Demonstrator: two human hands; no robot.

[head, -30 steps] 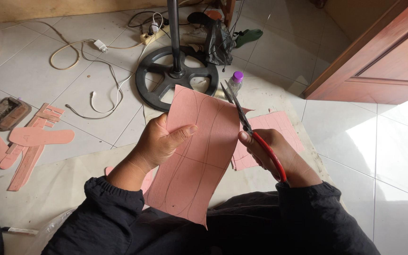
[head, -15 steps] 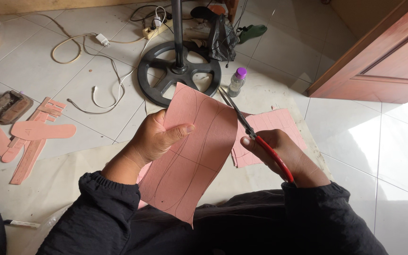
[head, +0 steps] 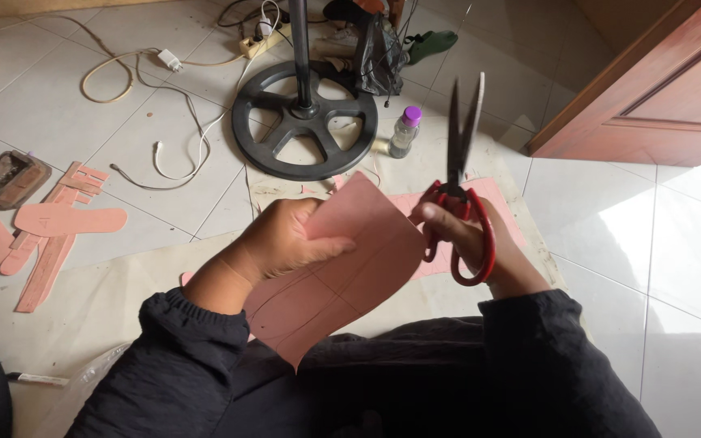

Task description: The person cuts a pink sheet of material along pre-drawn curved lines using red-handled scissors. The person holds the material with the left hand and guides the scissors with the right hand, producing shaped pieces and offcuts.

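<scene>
Pink flat sheet with pencilled curves point(head: 342, 268), pinched by the left hand point(head: 285, 239).
Right hand point(head: 468, 235) gripped red-handled black scissors point(head: 460, 186) just beside its right edge, blades clear above.

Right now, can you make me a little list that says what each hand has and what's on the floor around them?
left hand: grips the top edge of a pink sheet with pencilled curves on it
right hand: fingers through the red handles of scissors, blades pointing up, slightly apart, off the sheet
floor, left: pink sole-shaped cutout lying on pink strips
floor, ahead: black round stand base, small bottle with purple cap, white cables
right: wooden door
</scene>
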